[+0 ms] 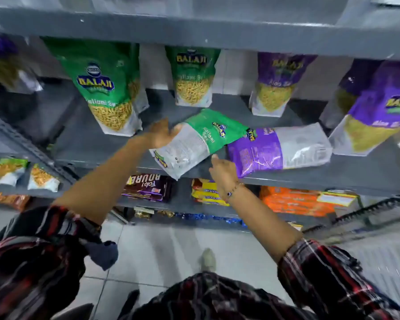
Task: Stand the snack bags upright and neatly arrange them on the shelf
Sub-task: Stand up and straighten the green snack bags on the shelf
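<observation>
A green snack bag (199, 144) lies flat and slanted near the front edge of the grey shelf (310, 181). My left hand (163, 133) rests on its upper left end, fingers apart. My right hand (223, 170) touches the bag's lower right edge with a fingertip, gripping nothing. A purple snack bag (277, 150) lies flat just to the right, touching the green one. Upright bags stand behind: a large green one (106, 88), a smaller green one (193, 77), a purple one (275, 86) and a big purple one (376, 107).
The shelf above (194, 31) overhangs the bags. Below are brown biscuit packs (148, 187), yellow packs (206, 192) and orange packs (296, 200). Small snack packets (21, 174) sit on the left shelf. A tiled floor and my shoe (207, 259) lie beneath.
</observation>
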Tool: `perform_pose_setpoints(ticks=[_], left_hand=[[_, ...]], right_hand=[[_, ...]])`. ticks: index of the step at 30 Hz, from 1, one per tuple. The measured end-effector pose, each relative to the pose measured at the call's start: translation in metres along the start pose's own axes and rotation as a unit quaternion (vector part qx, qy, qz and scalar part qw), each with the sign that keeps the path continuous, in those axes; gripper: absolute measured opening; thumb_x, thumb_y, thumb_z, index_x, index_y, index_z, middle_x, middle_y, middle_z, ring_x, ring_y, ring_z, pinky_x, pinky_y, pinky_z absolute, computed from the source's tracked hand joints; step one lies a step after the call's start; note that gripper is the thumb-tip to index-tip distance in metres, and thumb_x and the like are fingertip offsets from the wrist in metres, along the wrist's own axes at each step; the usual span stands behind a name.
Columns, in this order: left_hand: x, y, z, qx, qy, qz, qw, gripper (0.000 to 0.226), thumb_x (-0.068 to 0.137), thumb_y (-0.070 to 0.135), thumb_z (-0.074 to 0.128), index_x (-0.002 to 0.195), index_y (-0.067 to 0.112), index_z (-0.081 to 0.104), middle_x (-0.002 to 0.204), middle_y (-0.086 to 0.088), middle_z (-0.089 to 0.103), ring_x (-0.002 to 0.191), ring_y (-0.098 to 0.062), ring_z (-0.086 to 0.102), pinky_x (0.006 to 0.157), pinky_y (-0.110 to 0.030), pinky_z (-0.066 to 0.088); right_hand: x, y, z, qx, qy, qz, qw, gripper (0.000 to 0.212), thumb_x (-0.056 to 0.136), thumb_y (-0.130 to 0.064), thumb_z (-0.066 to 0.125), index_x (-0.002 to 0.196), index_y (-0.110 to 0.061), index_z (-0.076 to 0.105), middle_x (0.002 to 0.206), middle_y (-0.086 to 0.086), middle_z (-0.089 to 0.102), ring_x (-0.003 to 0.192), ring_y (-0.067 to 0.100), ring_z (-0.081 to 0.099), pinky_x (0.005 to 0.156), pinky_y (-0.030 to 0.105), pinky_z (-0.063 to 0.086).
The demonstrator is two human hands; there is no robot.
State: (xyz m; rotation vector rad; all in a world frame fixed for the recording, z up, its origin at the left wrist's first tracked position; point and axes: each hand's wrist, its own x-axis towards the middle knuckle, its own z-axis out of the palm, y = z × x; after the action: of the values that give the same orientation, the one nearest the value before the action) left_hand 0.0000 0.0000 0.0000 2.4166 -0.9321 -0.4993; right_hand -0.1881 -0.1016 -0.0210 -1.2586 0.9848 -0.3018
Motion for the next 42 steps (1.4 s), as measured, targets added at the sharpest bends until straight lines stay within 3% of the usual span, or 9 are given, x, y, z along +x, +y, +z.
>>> perform_pose_setpoints(ticks=[3,7,12,20,24,27,31,36,42], left_hand=[[0.007,-0.001,-0.009,0.061,-0.063,-0.083,0.993,0.040,0.088,0.064,0.030,0.086,0.026,0.042,0.094,-0.002,0.044,0.089,-0.018,0.045,0.068,-0.031,0.037],[0.012,-0.003,-0.016,0.030,-0.128,-0.110,0.985,0.078,0.073,0.081,0.028,0.103,0.013,0.052,0.111,-0.010,0.052,0.095,-0.026,0.056,0.085,-0.037,0.049],[0.011,-0.003,-0.026,-0.086,-0.170,-0.087,0.978,0.061,0.084,0.055,0.054,0.109,0.000,0.054,0.088,-0.010,0.049,0.079,-0.019,0.047,0.063,-0.028,0.038],[0.014,-0.013,-0.039,-0.175,-0.153,-0.062,0.971,0.060,0.075,0.023,0.075,0.128,0.012,0.049,0.119,0.003,0.060,0.097,-0.007,0.059,0.071,-0.010,0.048],[0.013,-0.018,-0.057,-0.228,-0.125,-0.023,0.965,0.046,0.059,0.030,0.084,0.100,0.030,0.065,0.097,0.018,0.074,0.090,0.003,0.067,0.072,-0.013,0.052],[0.015,-0.016,-0.065,-0.269,-0.078,0.017,0.960,0.052,0.059,0.020,0.086,0.107,0.025,0.067,0.106,0.010,0.074,0.099,-0.007,0.069,0.083,-0.021,0.055],[0.026,-0.008,-0.054,-0.282,0.044,0.014,0.958,0.073,0.056,0.008,0.086,0.122,0.012,0.057,0.122,-0.006,0.068,0.110,-0.021,0.065,0.099,-0.040,0.051],[0.040,-0.003,-0.040,-0.217,0.174,-0.042,0.960,0.071,0.052,0.013,0.089,0.114,0.007,0.055,0.115,-0.013,0.070,0.095,-0.019,0.066,0.087,-0.037,0.056],[0.044,-0.012,-0.025,-0.223,0.193,-0.061,0.954,0.074,0.053,0.013,0.088,0.118,0.005,0.053,0.117,-0.014,0.068,0.102,-0.026,0.065,0.090,-0.042,0.055]], right_hand=[[0.009,-0.002,0.008,0.056,-0.071,0.112,0.990,0.032,0.087,-0.027,0.059,0.061,-0.013,0.047,0.042,-0.005,0.034,0.044,0.010,0.029,0.056,0.030,0.037],[0.023,-0.007,0.017,0.060,-0.131,0.142,0.979,0.048,0.086,-0.029,0.061,0.118,0.005,0.050,0.101,0.009,0.059,0.096,0.018,0.055,0.102,0.040,0.045],[0.029,-0.015,0.027,0.072,-0.139,0.168,0.973,0.044,0.083,-0.025,0.066,0.118,-0.003,0.053,0.119,0.012,0.062,0.106,0.024,0.058,0.084,0.036,0.047],[0.031,-0.016,0.029,0.110,-0.135,0.117,0.978,0.010,0.082,-0.003,0.064,0.082,-0.011,0.059,0.095,0.007,0.065,0.073,0.011,0.062,0.059,0.022,0.053],[0.038,-0.035,0.030,0.061,-0.107,-0.015,0.992,0.022,0.077,0.007,0.065,0.074,-0.012,0.054,0.102,0.018,0.063,0.096,0.025,0.059,0.091,0.041,0.050],[0.053,-0.059,0.030,0.001,-0.096,-0.124,0.988,0.026,0.073,0.011,0.066,0.095,0.004,0.054,0.109,0.029,0.063,0.093,0.022,0.058,0.088,0.045,0.050],[0.079,-0.084,0.032,-0.092,-0.087,-0.226,0.966,0.033,0.071,0.008,0.068,0.094,-0.009,0.052,0.105,0.028,0.066,0.085,0.022,0.059,0.083,0.045,0.051],[0.105,-0.091,0.037,-0.125,-0.091,-0.250,0.956,0.036,0.073,0.006,0.068,0.104,-0.005,0.053,0.108,0.024,0.066,0.088,0.023,0.061,0.087,0.041,0.052],[0.120,-0.084,0.043,-0.149,-0.101,-0.257,0.950,0.035,0.073,0.005,0.069,0.102,-0.007,0.055,0.108,0.020,0.067,0.089,0.019,0.062,0.087,0.035,0.052]])
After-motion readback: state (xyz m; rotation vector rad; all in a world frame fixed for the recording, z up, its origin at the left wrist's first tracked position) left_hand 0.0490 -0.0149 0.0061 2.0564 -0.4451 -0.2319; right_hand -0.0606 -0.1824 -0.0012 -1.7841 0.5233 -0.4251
